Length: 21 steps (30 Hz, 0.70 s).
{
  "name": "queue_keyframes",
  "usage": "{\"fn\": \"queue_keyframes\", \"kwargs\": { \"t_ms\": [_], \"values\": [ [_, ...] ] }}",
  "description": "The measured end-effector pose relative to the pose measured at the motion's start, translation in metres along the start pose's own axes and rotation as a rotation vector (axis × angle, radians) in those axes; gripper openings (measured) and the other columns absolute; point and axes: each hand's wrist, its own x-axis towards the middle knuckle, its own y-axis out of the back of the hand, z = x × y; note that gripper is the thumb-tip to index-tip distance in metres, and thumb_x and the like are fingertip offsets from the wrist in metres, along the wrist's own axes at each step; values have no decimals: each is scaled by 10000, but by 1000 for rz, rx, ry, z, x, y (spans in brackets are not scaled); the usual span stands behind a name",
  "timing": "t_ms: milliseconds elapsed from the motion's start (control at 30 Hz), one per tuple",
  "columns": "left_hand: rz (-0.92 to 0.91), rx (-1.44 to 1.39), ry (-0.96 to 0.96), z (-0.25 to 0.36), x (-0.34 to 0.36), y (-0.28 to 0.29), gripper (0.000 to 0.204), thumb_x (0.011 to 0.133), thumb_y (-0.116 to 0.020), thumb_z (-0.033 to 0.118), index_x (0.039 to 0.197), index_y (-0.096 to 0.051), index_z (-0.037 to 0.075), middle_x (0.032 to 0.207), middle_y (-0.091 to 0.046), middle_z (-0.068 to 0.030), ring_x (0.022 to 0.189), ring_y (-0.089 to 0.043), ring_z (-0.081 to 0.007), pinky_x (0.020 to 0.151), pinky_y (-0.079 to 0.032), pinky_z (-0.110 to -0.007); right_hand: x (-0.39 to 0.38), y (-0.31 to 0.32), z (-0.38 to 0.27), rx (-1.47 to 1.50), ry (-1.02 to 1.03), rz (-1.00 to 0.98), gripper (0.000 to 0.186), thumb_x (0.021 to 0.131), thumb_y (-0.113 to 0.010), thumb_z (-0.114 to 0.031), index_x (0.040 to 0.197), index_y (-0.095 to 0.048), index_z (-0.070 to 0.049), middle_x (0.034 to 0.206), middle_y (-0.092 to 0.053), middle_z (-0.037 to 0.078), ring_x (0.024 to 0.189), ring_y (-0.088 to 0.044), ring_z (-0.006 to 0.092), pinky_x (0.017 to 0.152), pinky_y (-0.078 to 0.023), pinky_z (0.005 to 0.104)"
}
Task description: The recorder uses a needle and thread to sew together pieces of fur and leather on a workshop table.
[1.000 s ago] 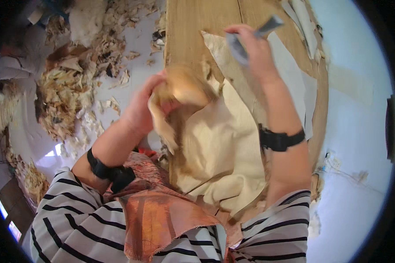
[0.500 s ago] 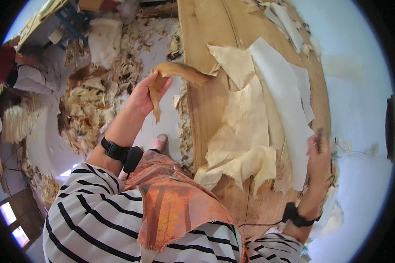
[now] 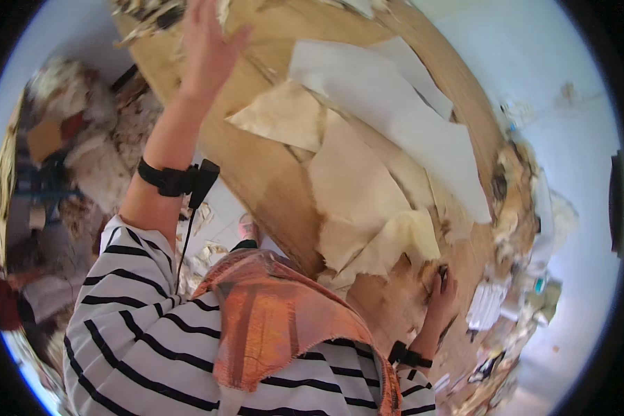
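My left hand point(image 3: 211, 52) reaches to the far left end of the wooden table point(image 3: 249, 184); its thumb is spread, its fingers stretch up to the view's top edge, and it shows nothing held. Scraps of hide point(image 3: 145, 21) lie beside it. Near the table's front right, my right hand point(image 3: 442, 291) is closed around a small dark object point(image 3: 442, 272), whose kind I cannot make out. Between my hands lie cream-coloured hide pieces point(image 3: 357, 163), overlapping. A large white sheet point(image 3: 388, 104) lies along their far right side.
Brown and cream scraps point(image 3: 509, 187) line the table's right edge by the wall. A folded white bundle point(image 3: 487, 305) sits to the right of my right hand. Heaps of hide and fleece point(image 3: 100, 166) stand on the left. Floor tiles point(image 3: 215, 222) show below the table.
My left hand has swung up and away, and the curled hide strip is no longer in it. My right hand has drawn nearer from the white sheet's edge. The view has turned.
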Motion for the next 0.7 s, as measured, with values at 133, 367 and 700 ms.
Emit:
{"fn": "queue_keyframes", "kwargs": {
  "t_ms": [133,367,700],
  "values": [
    [-789,-124,-75,17,-71,-95,436,892,-715,153,1311,-606,102,1279,-634,-89,1258,-547,-316,1075,-422,-435,-5,-2,-65,493,-3,224,379,1035,-561,-242,1320,-617,1,1223,-629,132,1113,-594,246,974,-463,358],
    [-940,76,-445,53,-125,-128,375,820,-759,247,1177,-660,186,1096,-631,-34,1200,-537,-236,1115,-309,-479,-12,-8,-159,481,165,-34,361,997,-584,-210,1274,-612,19,1162,-663,128,1004,-623,220,858,-490,336],
    [-1304,-353,204,95,-94,-37,223,985,-630,168,1178,-598,61,1055,-656,-97,989,-633,-226,902,-492,-345,-41,29,-128,969,-185,101,325,1006,-618,-264,1214,-634,-15,1015,-689,110,891,-605,193,774,-490,319]
  ]
}}
